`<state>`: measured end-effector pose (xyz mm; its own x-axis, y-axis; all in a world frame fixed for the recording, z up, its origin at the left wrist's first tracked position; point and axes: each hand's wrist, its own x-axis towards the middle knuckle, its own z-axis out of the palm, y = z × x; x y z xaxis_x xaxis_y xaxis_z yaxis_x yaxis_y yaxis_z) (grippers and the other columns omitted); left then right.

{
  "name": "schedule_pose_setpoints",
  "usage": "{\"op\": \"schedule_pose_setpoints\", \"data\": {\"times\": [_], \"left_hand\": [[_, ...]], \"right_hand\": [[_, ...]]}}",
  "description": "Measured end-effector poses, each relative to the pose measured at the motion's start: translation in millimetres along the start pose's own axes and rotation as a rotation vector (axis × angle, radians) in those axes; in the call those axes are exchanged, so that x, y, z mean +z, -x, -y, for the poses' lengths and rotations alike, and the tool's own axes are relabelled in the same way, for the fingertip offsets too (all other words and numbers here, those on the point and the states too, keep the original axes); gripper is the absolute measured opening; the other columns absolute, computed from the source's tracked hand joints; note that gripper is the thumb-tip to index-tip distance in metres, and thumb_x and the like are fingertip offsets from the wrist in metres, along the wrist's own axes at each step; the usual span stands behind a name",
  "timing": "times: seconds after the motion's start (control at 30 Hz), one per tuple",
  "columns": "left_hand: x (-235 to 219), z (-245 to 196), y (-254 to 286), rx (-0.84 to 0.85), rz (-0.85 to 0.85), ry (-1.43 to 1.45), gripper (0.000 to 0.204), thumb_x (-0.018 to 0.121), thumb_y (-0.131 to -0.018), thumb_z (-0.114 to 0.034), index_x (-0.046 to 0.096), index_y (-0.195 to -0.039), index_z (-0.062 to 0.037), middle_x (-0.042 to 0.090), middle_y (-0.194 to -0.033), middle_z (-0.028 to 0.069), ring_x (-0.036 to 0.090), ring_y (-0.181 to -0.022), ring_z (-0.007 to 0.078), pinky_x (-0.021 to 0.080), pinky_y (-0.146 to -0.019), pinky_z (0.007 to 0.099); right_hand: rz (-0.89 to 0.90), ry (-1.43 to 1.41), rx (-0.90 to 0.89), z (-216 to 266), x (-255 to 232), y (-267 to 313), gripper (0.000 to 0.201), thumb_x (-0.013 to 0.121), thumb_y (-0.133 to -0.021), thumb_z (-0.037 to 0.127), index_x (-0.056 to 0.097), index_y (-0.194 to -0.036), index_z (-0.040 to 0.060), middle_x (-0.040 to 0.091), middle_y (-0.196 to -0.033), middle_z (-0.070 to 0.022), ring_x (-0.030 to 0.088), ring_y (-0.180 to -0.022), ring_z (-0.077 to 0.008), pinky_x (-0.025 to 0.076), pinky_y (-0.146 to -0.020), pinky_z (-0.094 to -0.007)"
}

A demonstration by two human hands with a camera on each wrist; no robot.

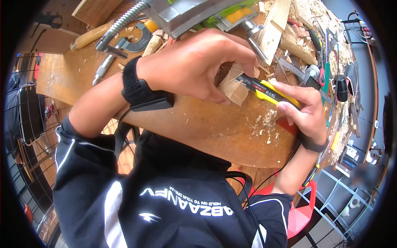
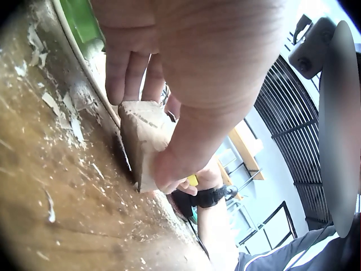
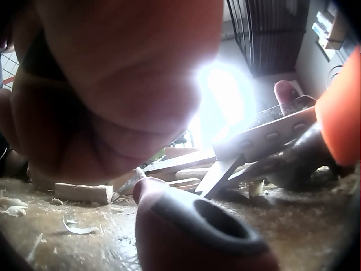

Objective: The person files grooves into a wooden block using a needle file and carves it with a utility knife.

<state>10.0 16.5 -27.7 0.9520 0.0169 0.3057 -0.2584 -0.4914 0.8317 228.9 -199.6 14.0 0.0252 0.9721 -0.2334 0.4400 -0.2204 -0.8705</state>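
Note:
In the head view my left hand (image 1: 202, 62) grips a pale, roughly cut wooden block (image 1: 235, 90) just over the workbench, thumb on the near side and fingers round the far side. The left wrist view shows the block's flat face (image 2: 138, 138) between thumb and fingers. My right hand (image 1: 305, 108) holds a yellow and black utility knife (image 1: 269, 91) with lettering along its body. The knife's front end overlaps the block in the head view, and its blade tip is hidden there. In the right wrist view my right palm (image 3: 124, 84) fills the upper left.
A grey metal vise (image 1: 175, 18) stands at the bench's far side. Left of it lie a micrometer (image 1: 147, 37) and a wooden handle (image 1: 93, 36). Wood strips (image 1: 273, 33), a caliper (image 1: 309, 77) and heaped shavings (image 1: 326, 18) lie to the right. Loose chips dot the bench (image 1: 194, 124).

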Motion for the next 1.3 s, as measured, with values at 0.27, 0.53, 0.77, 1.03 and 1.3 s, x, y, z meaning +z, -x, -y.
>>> {"op": "schedule_pose_setpoints", "data": {"times": [0.27, 0.53, 0.77, 1.03, 1.3], "left_hand": [[-1, -6, -2, -0.093, 0.066, 0.023, 0.059, 0.082, -0.059, 0.008, 0.068, -0.116, 0.0036, 0.069, -0.122, 0.0165, 0.067, -0.116, 0.0329, 0.055, -0.100, 0.0377], [1, 0, -1, 0.029, 0.032, -0.008, 0.056, 0.084, -0.059, 0.004, 0.069, -0.113, 0.0018, 0.069, -0.123, 0.0159, 0.067, -0.116, 0.0332, 0.054, -0.097, 0.0374], [-2, -7, -2, -0.048, -0.020, -0.057, 0.049, 0.084, -0.060, 0.003, 0.067, -0.106, 0.0030, 0.068, -0.122, 0.0162, 0.067, -0.115, 0.0333, 0.054, -0.096, 0.0370], [0, 0, -1, 0.019, -0.025, -0.024, 0.045, 0.083, -0.060, 0.005, 0.068, -0.102, 0.0018, 0.067, -0.126, 0.0168, 0.066, -0.116, 0.0328, 0.054, -0.094, 0.0368], [0, -1, 2, -0.051, -0.029, -0.003, 0.039, 0.083, -0.061, 0.005, 0.070, -0.097, 0.0003, 0.067, -0.126, 0.0157, 0.067, -0.115, 0.0318, 0.054, -0.093, 0.0366]], "right_hand": [[0.008, -0.067, 0.022, -3, 2, 2, 0.043, 0.071, -0.092, 0.001, 0.068, -0.135, 0.0028, 0.067, -0.075, 0.0009, 0.053, -0.056, -0.0022, 0.042, -0.052, -0.0219], [0.025, -0.040, 0.000, -2, 0, 1, 0.043, 0.072, -0.093, 0.002, 0.068, -0.135, 0.0028, 0.068, -0.077, 0.0018, 0.053, -0.057, -0.0021, 0.042, -0.053, -0.0215], [-0.018, -0.056, 0.002, -2, 2, -1, 0.044, 0.073, -0.092, 0.003, 0.067, -0.136, 0.0027, 0.071, -0.082, 0.0016, 0.053, -0.061, -0.0009, 0.043, -0.056, -0.0201], [-0.005, -0.032, 0.032, 1, 2, 0, 0.043, 0.073, -0.092, 0.003, 0.068, -0.136, 0.0037, 0.070, -0.080, 0.0009, 0.051, -0.057, -0.0017, 0.042, -0.053, -0.0214], [0.017, 0.008, -0.030, -1, 4, -2, 0.044, 0.073, -0.092, 0.004, 0.068, -0.135, 0.0035, 0.071, -0.081, -0.0012, 0.053, -0.057, -0.0026, 0.043, -0.054, -0.0219]]}}
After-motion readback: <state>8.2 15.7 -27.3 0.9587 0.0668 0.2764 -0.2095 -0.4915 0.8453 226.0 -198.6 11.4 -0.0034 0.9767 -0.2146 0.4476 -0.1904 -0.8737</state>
